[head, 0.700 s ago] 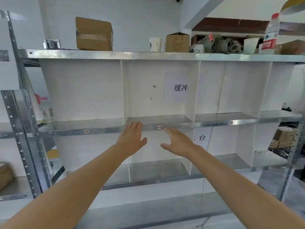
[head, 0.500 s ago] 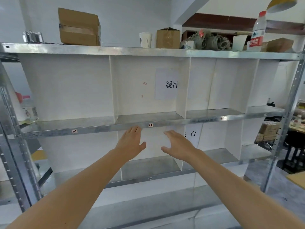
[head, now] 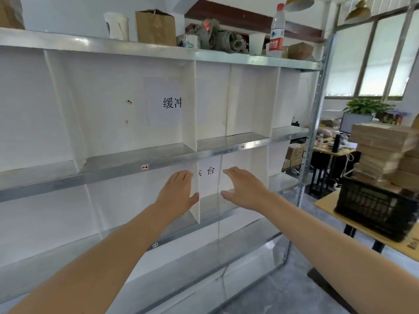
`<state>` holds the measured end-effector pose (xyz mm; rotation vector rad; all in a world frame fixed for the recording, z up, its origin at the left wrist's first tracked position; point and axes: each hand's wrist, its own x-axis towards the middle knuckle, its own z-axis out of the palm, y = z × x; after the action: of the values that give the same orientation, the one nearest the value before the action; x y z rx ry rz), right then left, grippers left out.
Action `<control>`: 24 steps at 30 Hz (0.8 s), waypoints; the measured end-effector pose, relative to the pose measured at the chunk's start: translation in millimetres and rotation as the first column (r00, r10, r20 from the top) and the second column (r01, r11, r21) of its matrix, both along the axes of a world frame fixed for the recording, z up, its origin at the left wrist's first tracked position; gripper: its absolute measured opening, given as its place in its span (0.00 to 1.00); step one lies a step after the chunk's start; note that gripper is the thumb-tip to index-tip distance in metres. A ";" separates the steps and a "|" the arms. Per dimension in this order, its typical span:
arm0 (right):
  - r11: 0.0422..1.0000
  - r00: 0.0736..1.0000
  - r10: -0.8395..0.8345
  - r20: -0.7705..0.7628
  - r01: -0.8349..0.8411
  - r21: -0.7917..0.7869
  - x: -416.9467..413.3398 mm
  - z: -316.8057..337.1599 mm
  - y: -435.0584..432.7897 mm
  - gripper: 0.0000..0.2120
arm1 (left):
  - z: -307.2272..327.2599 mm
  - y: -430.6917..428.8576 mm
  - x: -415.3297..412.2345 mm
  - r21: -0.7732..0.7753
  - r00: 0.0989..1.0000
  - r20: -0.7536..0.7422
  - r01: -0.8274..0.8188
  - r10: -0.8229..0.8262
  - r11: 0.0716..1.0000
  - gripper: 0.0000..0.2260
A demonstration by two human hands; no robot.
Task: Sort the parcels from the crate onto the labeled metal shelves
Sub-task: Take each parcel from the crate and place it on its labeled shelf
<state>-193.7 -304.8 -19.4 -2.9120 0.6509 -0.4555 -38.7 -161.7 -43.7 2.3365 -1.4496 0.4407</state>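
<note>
Both my arms reach forward in front of the metal shelves (head: pixel 140 165). My left hand (head: pixel 178 192) and my right hand (head: pixel 243 189) are open, palms facing each other, and hold nothing. They hover before the lower row of white compartments, near a paper label (head: pixel 207 172). A second paper label (head: pixel 169 103) hangs in the compartment above. At the far right a black crate (head: pixel 374 205) stands on a wooden table, with a stack of brown parcels (head: pixel 381 150) rising out of it.
The top shelf carries a cardboard box (head: pixel 156 27), paper cups, a water bottle (head: pixel 277 30) and clutter. A steel upright (head: pixel 314 123) ends the rack on the right. Behind it are a desk with a monitor, a plant and windows.
My view has swung to the right, so the crate and its table have come into sight. Both hands have dropped from the middle shelf edge to the row below, still open.
</note>
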 end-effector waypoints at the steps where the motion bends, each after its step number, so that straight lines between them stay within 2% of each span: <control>1: 1.000 1.000 -0.017 -0.010 0.017 -0.012 -9.4 1.1 -10.2 0.32 | -0.6 -12.6 -5.2 -0.002 1.000 0.005 0.017 -0.017 1.000 0.25; 6: 0.995 0.995 -0.101 -0.008 0.101 -0.015 -57.3 7.1 -69.3 0.33 | 7.3 -86.7 -47.7 -0.003 0.992 0.019 0.126 -0.126 0.992 0.24; 10: 0.987 0.987 -0.161 0.025 0.162 -0.013 -98.0 9.7 -126.4 0.34 | 23.6 -159.2 -88.8 -0.002 0.981 -0.008 0.192 -0.192 0.981 0.27; 15: 0.966 0.963 -0.259 0.078 0.258 0.024 -161.6 15.9 -208.2 0.33 | 48.0 -263.9 -143.2 0.032 0.967 0.016 0.254 -0.255 0.967 0.24; 20: 0.923 0.922 -0.384 0.043 0.383 0.017 -244.1 13.6 -287.2 0.34 | 43.5 -362.5 -207.0 0.075 0.880 0.018 0.471 -0.474 0.879 0.25; 24: 0.873 0.873 -0.487 0.015 0.487 0.028 -294.5 6.9 -343.3 0.33 | 28.6 -434.7 -242.2 0.037 0.822 0.009 0.569 -0.569 0.822 0.25</control>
<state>-488.2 -648.1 -12.5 -2.6896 1.3875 -0.5202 -280.9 -596.3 -15.0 1.7821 -2.0696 0.2679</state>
